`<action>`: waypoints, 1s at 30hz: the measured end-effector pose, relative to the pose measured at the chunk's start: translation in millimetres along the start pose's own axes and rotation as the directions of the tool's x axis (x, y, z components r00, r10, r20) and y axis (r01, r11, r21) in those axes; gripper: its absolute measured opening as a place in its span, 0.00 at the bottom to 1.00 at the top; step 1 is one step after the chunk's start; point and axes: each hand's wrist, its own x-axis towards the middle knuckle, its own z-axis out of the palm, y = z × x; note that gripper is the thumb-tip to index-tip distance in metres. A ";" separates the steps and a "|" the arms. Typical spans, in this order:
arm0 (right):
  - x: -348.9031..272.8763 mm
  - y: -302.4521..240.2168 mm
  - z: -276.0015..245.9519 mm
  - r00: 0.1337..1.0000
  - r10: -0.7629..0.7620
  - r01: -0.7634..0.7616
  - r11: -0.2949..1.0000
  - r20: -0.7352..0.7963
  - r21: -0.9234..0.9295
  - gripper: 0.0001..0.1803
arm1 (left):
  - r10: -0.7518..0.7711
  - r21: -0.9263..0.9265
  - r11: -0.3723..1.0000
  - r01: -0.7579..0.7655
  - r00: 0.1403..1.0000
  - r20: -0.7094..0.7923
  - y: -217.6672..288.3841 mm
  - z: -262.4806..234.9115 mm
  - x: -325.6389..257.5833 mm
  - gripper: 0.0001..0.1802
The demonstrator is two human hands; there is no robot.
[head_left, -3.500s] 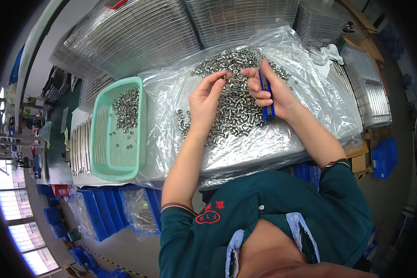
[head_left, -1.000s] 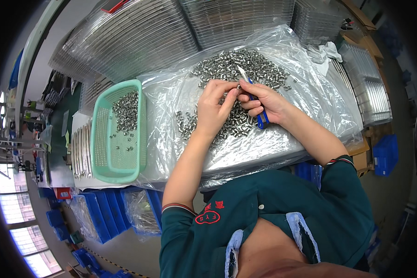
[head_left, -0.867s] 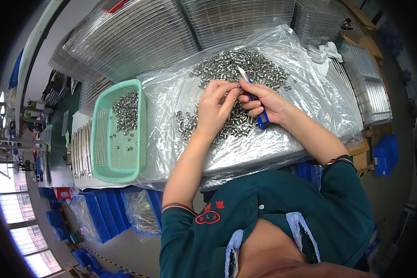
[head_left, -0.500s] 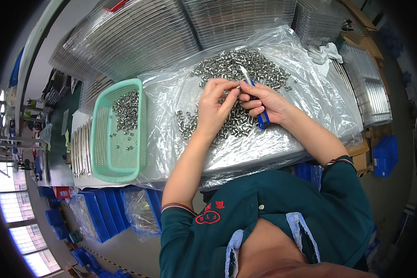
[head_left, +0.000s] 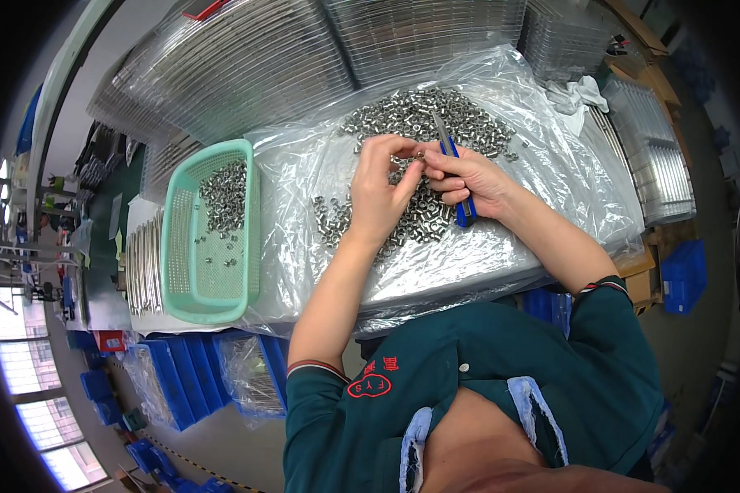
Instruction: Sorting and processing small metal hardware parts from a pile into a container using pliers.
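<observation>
Left hand (head_left: 384, 191) – raised over the middle of the clear plastic sheet (head_left: 551, 156), fingers curled together, fingertips pinching one small metal part (head_left: 419, 155) up where both hands meet; held so, seemingly, to present the piece to the tool.

Right hand (head_left: 469, 177) – closed around a blue-handled cutting tool (head_left: 455, 177), handle running down through the palm, metal tip pointing up and away towards the pinched part; thumb and forefinger steady the piece from the other side. The hands touch at the fingertips.

Heap of small metal parts (head_left: 436, 119) – loose silvery pieces spread on the sheet, thickest just beyond the hands, a thinner scatter beneath the left wrist; within easy reach, likely the stock being drawn from.

Green plastic basket (head_left: 210, 234) – well to the left of the sheet, mesh-sided, a smaller lot of the same parts gathered at its far end – placed, it appears, to keep these apart from the heap.

Surface – workbench draped in crinkled plastic; stacks of clear ribbed trays (head_left: 247, 66) along the far edge and right side.

Room – blue bins (head_left: 177, 378) below the bench at left, another at right; pale floor, bright windows at far left
</observation>
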 end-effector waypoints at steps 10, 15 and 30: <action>0.7 0.2 1.0 1.000 -0.013 0.013 1.000 -0.005 -0.026 0.08 | -0.022 -0.028 0.999 0.022 1.000 0.000 3.1 -1.3 0.6 0.08; -0.1 0.0 0.3 1.000 -0.003 0.002 1.000 -0.010 -0.009 0.08 | -0.021 -0.020 1.000 0.020 1.000 -0.012 2.5 -0.8 -0.3 0.09; 0.1 0.4 0.9 0.999 0.005 -0.004 1.000 0.034 -0.014 0.07 | -0.060 -0.040 0.997 0.061 0.998 0.021 5.4 -3.5 1.5 0.10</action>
